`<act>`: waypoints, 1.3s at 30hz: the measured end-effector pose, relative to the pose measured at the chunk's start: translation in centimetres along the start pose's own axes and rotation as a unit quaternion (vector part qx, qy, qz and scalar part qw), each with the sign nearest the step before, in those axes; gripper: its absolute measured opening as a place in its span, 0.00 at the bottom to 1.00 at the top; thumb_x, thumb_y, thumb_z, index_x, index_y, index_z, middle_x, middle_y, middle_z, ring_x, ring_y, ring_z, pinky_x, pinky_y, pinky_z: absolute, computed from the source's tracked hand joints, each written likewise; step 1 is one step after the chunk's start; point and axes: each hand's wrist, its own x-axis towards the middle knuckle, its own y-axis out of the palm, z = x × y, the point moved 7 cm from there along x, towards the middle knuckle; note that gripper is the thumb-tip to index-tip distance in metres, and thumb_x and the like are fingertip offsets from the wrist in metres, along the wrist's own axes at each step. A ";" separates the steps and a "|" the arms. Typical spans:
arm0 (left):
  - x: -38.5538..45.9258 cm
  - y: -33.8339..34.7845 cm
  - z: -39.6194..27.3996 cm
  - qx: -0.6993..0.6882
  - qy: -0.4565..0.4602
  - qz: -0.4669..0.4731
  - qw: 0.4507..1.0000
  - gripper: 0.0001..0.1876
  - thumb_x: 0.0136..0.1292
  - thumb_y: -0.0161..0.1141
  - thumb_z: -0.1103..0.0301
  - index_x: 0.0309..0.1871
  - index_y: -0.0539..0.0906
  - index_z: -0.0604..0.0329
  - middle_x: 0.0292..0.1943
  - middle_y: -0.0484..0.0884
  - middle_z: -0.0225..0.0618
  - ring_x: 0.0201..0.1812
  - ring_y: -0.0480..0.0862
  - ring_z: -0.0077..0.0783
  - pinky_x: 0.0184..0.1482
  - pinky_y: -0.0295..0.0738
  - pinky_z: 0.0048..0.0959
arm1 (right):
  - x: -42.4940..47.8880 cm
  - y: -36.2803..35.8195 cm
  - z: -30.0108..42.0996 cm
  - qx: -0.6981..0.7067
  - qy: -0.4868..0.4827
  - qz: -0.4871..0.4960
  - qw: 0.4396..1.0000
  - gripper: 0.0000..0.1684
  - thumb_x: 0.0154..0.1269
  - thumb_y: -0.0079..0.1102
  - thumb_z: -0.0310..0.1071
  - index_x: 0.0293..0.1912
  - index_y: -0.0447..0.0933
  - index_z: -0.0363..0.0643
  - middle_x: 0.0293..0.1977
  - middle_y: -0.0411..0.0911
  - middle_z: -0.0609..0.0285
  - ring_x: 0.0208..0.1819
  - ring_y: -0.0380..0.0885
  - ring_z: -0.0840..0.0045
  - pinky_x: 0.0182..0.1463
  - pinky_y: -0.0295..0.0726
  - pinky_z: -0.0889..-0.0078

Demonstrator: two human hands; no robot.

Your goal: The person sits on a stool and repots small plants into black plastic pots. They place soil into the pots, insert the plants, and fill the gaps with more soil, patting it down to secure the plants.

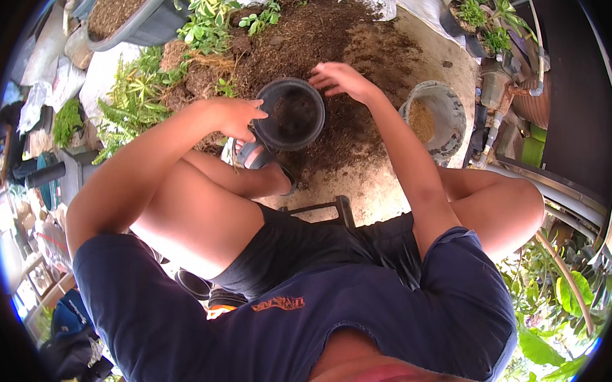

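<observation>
A round black plastic plant pot (291, 115) stands on the soil-covered floor in front of me, with some dark soil at its bottom. My left hand (239, 117) is at the pot's left rim, fingers apart; whether it touches the rim I cannot tell. Just off the pot's upper right rim, my right hand (343, 81) hovers over loose dark soil (350, 40), fingers spread and slightly blurred, holding nothing. My sandalled foot (256, 155) lies right below the pot's left side.
A grey bucket (449, 118) holding sandy material stands on the right. Uprooted leafy plants and ferns (133, 106) lie at the left. A large grey tub of soil (140, 29) is at the upper left, and small potted plants (472, 12) line the upper right.
</observation>
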 end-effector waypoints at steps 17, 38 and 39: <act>-0.1 -8.6 -2.9 -0.051 0.060 -0.084 0.993 0.36 0.64 0.66 0.58 0.75 0.69 0.56 0.70 0.72 0.50 0.67 0.75 0.53 0.68 0.72 0.44 | -6.0 -28.7 -13.0 -0.226 -0.008 -0.715 0.661 0.25 0.71 0.58 0.45 0.59 0.74 0.38 0.60 0.71 0.49 0.62 0.70 0.53 0.65 0.71 0.49; -1.1 -13.1 -3.7 -0.057 0.073 -0.148 0.985 0.31 0.66 0.64 0.57 0.71 0.75 0.54 0.72 0.71 0.49 0.70 0.72 0.52 0.71 0.67 0.46 | 9.0 -25.4 -4.3 -0.174 -0.315 -0.574 0.736 0.15 0.68 0.58 0.35 0.49 0.81 0.37 0.56 0.79 0.45 0.61 0.77 0.53 0.67 0.72 0.53; -1.3 -13.3 -3.9 -0.055 0.077 -0.152 0.984 0.31 0.66 0.65 0.58 0.71 0.75 0.55 0.72 0.71 0.49 0.70 0.72 0.52 0.71 0.67 0.46 | 8.8 -28.1 -4.3 -0.183 -0.245 -0.637 0.707 0.17 0.71 0.56 0.37 0.54 0.80 0.39 0.63 0.74 0.46 0.66 0.72 0.54 0.70 0.68 0.51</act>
